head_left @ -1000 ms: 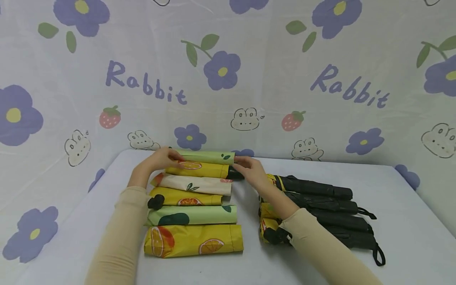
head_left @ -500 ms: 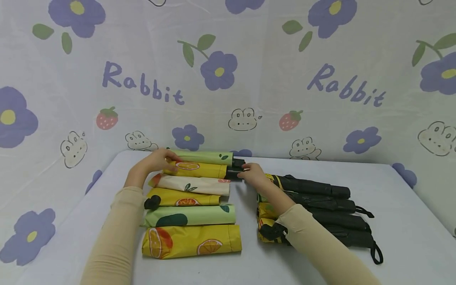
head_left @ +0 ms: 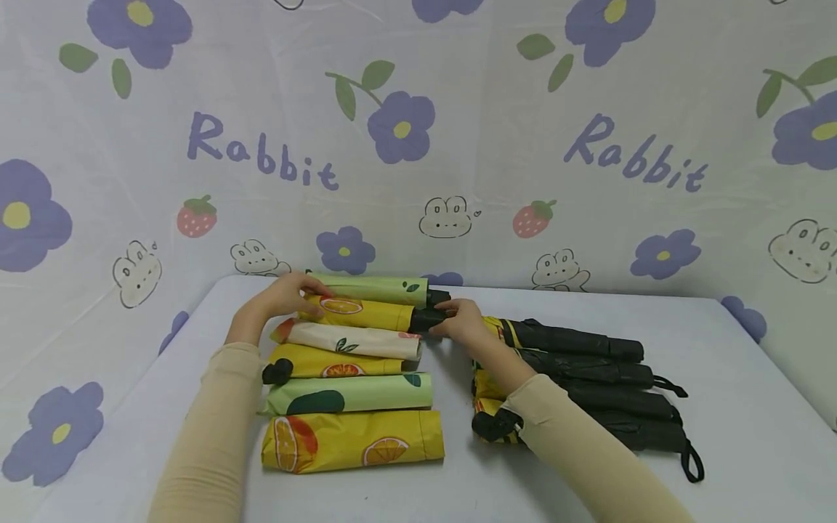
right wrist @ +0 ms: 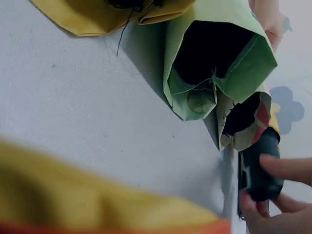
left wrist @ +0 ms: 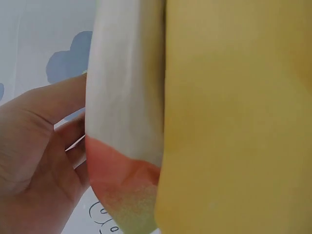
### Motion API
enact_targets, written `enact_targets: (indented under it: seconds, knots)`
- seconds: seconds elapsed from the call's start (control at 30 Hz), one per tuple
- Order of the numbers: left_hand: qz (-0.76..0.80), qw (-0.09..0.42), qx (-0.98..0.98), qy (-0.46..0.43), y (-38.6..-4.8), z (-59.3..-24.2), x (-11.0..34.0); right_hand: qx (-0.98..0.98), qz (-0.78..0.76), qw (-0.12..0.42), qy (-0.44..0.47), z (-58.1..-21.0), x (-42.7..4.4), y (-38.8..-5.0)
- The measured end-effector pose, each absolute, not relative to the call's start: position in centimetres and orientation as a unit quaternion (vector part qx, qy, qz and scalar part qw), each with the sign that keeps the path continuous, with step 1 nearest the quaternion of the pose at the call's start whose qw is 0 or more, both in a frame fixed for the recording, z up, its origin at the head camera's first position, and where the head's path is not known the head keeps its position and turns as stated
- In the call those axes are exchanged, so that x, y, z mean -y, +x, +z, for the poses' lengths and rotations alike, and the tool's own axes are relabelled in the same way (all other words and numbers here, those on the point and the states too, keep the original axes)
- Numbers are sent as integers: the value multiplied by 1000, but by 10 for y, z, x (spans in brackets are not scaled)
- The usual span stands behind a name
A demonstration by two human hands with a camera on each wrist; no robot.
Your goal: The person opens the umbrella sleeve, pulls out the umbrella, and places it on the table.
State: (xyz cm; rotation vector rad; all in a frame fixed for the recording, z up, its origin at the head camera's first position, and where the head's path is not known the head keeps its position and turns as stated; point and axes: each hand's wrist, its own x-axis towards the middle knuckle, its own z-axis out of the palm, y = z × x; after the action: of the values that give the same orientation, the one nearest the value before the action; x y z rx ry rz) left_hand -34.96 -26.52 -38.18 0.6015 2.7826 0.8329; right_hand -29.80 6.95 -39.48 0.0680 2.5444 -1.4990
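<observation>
In the head view my left hand [head_left: 277,299] holds the left end of a folded umbrella in a yellow orange-print sleeve [head_left: 366,314]. At that umbrella's other end, the fingers and thumb of my right hand [head_left: 466,323] pinch the black end [head_left: 426,318] sticking out of the sleeve. The right wrist view shows the same pinch on the black end [right wrist: 261,165]. Just behind lies a green-sleeved umbrella [head_left: 379,289] with a short black end showing. A cream leaf-print sleeve [head_left: 366,340] lies in front; in the left wrist view its peach-coloured tip [left wrist: 122,170] partly hides my left fingers.
Nearer me lie a yellow sleeve [head_left: 307,361], a green avocado-print sleeve [head_left: 386,394] and another yellow sleeve [head_left: 353,442], side by side. Several bare folded umbrellas, black with yellow, lie stacked at right, including a black one [head_left: 575,340]; my right forearm crosses over them.
My right hand has moved from the green umbrella's right end down to the yellow umbrella's black end. The yellow umbrella has tilted slightly, its right end toward me. My left hand stays nearly still.
</observation>
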Motion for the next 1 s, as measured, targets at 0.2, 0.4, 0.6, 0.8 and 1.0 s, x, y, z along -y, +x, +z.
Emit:
enact_targets:
  seconds: [0.2, 0.4, 0.6, 0.8, 1.0]
  knots:
    - [300, 89, -927, 208, -349, -383, 270, -844, -526, 102, 16, -390, -74, -298]
    - [299, 105, -926, 204, -349, -383, 273, -772, -618, 146, 2, -391, -74, -298]
    - [266, 120, -938, 189, -348, -380, 268, -683, -709, 175, 29, -386, -70, -297]
    - [253, 122, -940, 195, -349, -381, 267, -650, -738, 175, 50, -382, -72, -297]
    - [235, 122, -942, 205, -351, -386, 272, -637, -750, 170, 58, -380, -82, -298]
